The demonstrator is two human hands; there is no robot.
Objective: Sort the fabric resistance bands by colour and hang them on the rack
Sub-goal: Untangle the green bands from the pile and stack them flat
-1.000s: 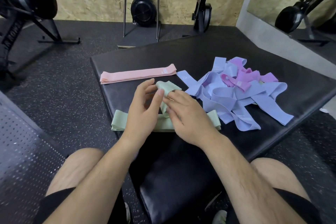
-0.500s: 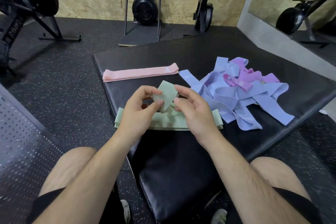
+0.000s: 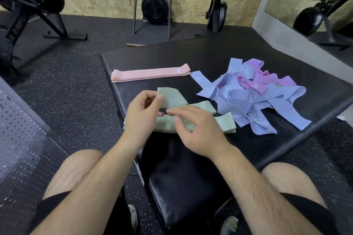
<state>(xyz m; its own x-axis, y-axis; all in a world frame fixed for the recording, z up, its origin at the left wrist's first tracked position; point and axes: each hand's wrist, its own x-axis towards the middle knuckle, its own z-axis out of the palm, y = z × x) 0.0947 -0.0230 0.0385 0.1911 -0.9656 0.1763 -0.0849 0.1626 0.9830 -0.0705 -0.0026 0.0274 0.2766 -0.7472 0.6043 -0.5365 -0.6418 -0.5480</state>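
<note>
Green band (image 3: 172, 97) sits by the mat's (image 3: 172, 55) near edge, atop the green stack (image 3: 225, 122), whose long axis runs L-R along that edge. Band's L end is folded up toward the far edge; left hand (image 3: 141, 116) pinches it, thumb vs fingers. Right hand (image 3: 198, 129) lies half-curled over band's middle; grip can't tell, blurred. Pink stack (image 3: 150, 73) lies flat near far-L corner, axis L-R. Blue/purple pile (image 3: 248, 99) is tangled by R edge.

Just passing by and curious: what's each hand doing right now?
Left hand: pinches the green band.
Right hand: on the same band, blurred; grip cannot be told.
</note>
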